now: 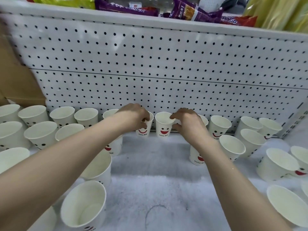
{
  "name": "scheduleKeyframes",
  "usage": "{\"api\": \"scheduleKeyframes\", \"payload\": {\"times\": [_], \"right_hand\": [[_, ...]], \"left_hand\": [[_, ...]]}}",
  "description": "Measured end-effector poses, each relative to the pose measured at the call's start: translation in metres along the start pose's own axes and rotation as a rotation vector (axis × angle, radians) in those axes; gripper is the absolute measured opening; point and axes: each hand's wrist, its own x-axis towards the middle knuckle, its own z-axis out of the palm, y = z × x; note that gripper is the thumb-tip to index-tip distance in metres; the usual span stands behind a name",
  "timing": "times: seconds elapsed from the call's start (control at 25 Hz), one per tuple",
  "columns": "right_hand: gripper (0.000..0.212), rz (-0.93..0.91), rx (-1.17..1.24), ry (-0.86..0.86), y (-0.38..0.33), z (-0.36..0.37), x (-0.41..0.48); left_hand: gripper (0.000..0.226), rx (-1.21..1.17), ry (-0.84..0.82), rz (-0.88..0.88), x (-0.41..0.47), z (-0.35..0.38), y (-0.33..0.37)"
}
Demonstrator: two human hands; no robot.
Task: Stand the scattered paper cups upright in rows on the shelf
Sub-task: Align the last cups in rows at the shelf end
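Note:
White paper cups with red smiley faces stand upright on the white shelf (155,177). At the back, against the pegboard, my left hand (135,116) pinches the rim of one cup (145,130). Right beside it my right hand (186,124) pinches the rim of a second cup (163,126). Both cups stand upright, side by side, in the back row. Several more cups form rows to the left, such as the nearest one (83,204), and to the right (220,126).
A white pegboard (150,67) closes the back. Above it a higher shelf holds purple snack packets (191,10). A brown cardboard box (15,80) stands at the far left. The shelf's right side wall (298,117) borders the cups there.

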Motion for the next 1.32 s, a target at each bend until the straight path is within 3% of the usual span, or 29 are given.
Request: {"api": "scheduleKeyframes", "payload": {"times": [0.16, 0.36, 0.56, 0.68, 0.92, 1.32], "right_hand": [[0.029, 0.208, -0.036, 0.165, 0.023, -0.036, -0.046], [0.029, 0.406, -0.231, 0.102, 0.052, -0.058, -0.082], [0.018, 0.482, -0.330, -0.054, 0.059, -0.051, -0.104], [0.008, 0.425, -0.274, -0.033, 0.057, -0.041, -0.111], [0.012, 0.002, 0.061, 0.060, 0.009, -0.013, -0.106], [0.010, -0.097, 0.284, -0.041, -0.018, -0.004, -0.084]], "left_hand": [[0.031, -0.068, 0.196, 0.186, -0.007, -0.014, 0.040], [0.051, -0.043, 0.079, 0.485, -0.008, -0.016, 0.120], [0.010, 0.036, 0.069, 0.475, -0.010, -0.003, 0.151], [0.005, 0.076, 0.074, 0.430, -0.030, -0.009, 0.132], [0.005, 0.159, 0.090, 0.279, -0.089, -0.007, 0.061], [0.011, 0.178, 0.115, 0.100, -0.111, 0.001, 0.036]]}}
